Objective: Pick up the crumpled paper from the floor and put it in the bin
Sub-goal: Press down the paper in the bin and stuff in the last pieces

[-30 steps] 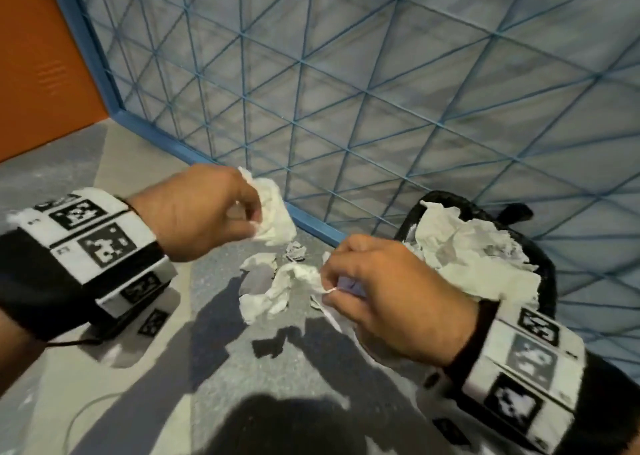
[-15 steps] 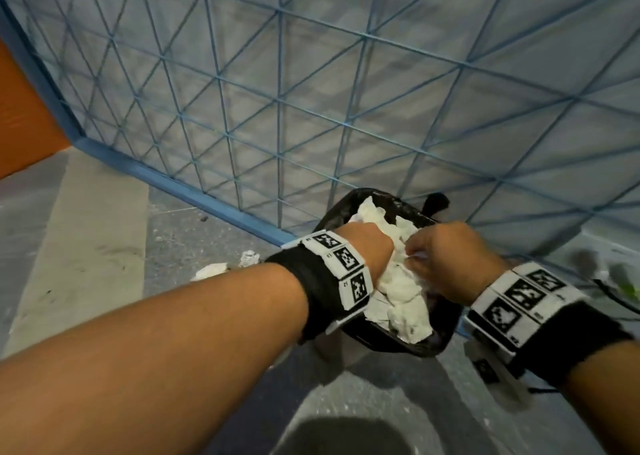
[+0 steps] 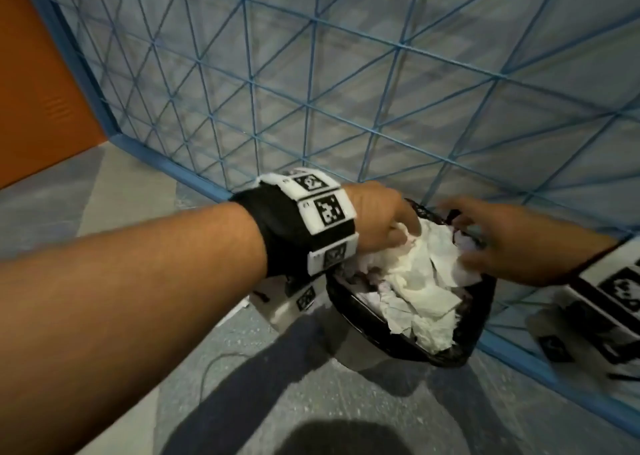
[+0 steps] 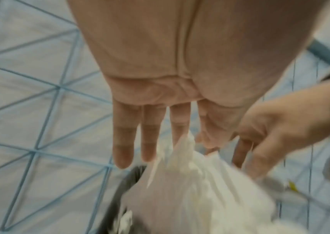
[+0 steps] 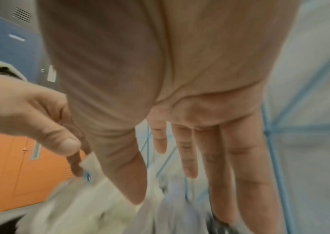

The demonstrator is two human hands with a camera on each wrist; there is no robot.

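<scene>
A black mesh bin (image 3: 474, 319) stands on the floor against the fence, heaped with white crumpled paper (image 3: 415, 281). My left hand (image 3: 405, 236) is over the bin's near-left side, its fingertips on the heap. In the left wrist view the left hand (image 4: 160, 152) shows straight, spread fingers touching blurred crumpled paper (image 4: 190, 197) above the bin rim (image 4: 120, 190). My right hand (image 3: 460, 236) hovers over the bin's far right, fingers spread. The right wrist view shows the right hand (image 5: 164, 186) with straight fingers just above the crumpled paper (image 5: 92, 205), gripping nothing.
A blue wire-mesh fence (image 3: 311, 108) with a blue base rail runs right behind the bin. An orange panel (image 3: 34, 90) stands at the far left. A thin cable (image 3: 214, 361) lies on the grey floor in front of the bin.
A second ago each hand held crumpled paper above the floor pile. Both hands moved right to the bin, and now their fingers have straightened with the paper lying on the heap.
</scene>
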